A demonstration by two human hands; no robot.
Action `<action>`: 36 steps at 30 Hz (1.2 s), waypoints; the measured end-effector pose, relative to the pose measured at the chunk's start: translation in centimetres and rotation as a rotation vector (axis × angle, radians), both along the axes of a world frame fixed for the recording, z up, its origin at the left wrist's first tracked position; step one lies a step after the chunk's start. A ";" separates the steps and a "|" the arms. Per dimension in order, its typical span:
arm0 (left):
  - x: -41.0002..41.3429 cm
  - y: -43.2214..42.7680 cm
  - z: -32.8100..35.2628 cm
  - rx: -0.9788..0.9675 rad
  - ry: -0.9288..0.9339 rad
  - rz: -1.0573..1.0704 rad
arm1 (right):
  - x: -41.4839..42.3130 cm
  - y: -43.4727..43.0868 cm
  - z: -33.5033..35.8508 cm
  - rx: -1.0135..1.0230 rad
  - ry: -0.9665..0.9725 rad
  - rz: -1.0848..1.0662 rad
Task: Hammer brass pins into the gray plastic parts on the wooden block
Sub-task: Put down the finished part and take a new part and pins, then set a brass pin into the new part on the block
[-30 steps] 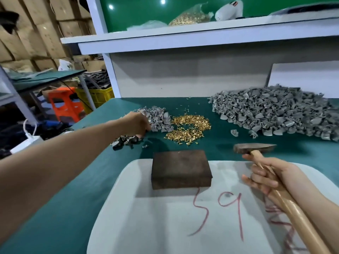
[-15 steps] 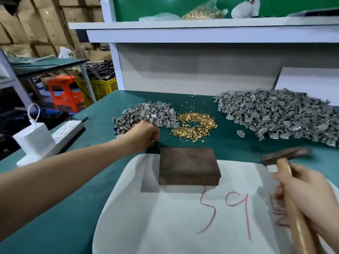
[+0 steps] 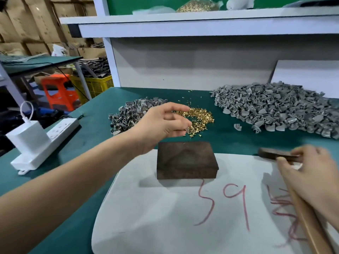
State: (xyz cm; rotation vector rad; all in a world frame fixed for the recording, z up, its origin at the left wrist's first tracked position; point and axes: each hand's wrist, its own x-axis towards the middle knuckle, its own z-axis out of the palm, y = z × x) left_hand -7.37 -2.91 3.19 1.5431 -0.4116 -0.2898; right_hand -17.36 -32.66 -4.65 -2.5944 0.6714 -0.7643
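Observation:
A dark wooden block [image 3: 186, 159] lies on a white foam pad [image 3: 165, 217], its top bare. Behind it is a small heap of brass pins [image 3: 200, 119]. A small pile of gray plastic parts [image 3: 132, 114] lies to the left of the pins, and a large pile [image 3: 275, 109] to the right. My left hand [image 3: 165, 123] hovers over the near left edge of the pin heap, fingers loosely spread, with nothing visibly held. My right hand [image 3: 310, 178] grips the wooden handle of a hammer [image 3: 275, 155] to the right of the block; its head is blurred.
A white power strip with a charger [image 3: 36, 143] lies at the table's left edge. A white shelf [image 3: 201, 24] overhangs the back of the green table [image 3: 73, 180]. Beyond the left edge stand an orange stool [image 3: 58, 90] and a yellow crate [image 3: 93, 85].
My left hand has moved right from the small gray parts pile to the brass pins and opened from a fist. The hammer hand has shifted slightly at the right.

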 end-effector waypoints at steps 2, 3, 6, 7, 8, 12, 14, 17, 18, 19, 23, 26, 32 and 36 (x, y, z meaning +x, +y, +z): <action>-0.9 -0.3 0.0 -0.042 0.055 -0.050 | -0.1 0.7 1.0 0.035 -0.163 0.153; -1.2 -0.4 -0.1 -0.058 0.077 -0.069 | -0.4 1.8 1.9 0.114 -0.226 0.272; -1.6 -0.5 -0.8 -0.080 0.135 -0.106 | -0.3 7.4 4.6 0.239 -0.228 0.653; -1.8 -0.5 -1.1 -0.088 0.154 -0.112 | 0.1 9.1 5.3 0.233 -0.192 0.735; -1.8 -0.5 -1.4 -0.101 0.171 -0.113 | 0.6 10.5 5.8 0.250 -0.162 0.799; -1.4 -0.1 -2.3 -0.147 0.192 -0.092 | 3.3 12.8 5.5 0.448 -0.145 0.844; -1.2 0.2 -2.6 -0.174 0.209 -0.083 | 3.7 13.2 5.0 0.541 -0.140 0.869; -1.3 0.2 -3.0 -0.208 0.232 -0.086 | 3.7 13.6 4.3 0.600 -0.171 0.907; -1.4 0.2 -3.2 -0.216 0.222 -0.081 | 3.8 13.6 4.2 0.630 -0.176 0.907; -1.4 0.2 -3.4 -0.216 0.203 -0.074 | 3.9 13.6 4.0 0.663 -0.175 0.903; -1.6 0.2 -3.9 -0.131 0.087 -0.072 | 4.3 13.4 3.8 0.722 -0.174 0.874; -1.1 0.9 -4.0 0.034 -0.089 -0.043 | 5.0 11.5 4.0 0.684 -0.241 0.768; -0.9 1.4 -4.0 0.245 -0.344 -0.072 | 6.5 8.2 1.3 0.599 -0.146 0.500; -0.7 1.5 -3.8 0.062 -0.151 -0.047 | 6.0 8.5 1.8 0.467 -0.182 0.403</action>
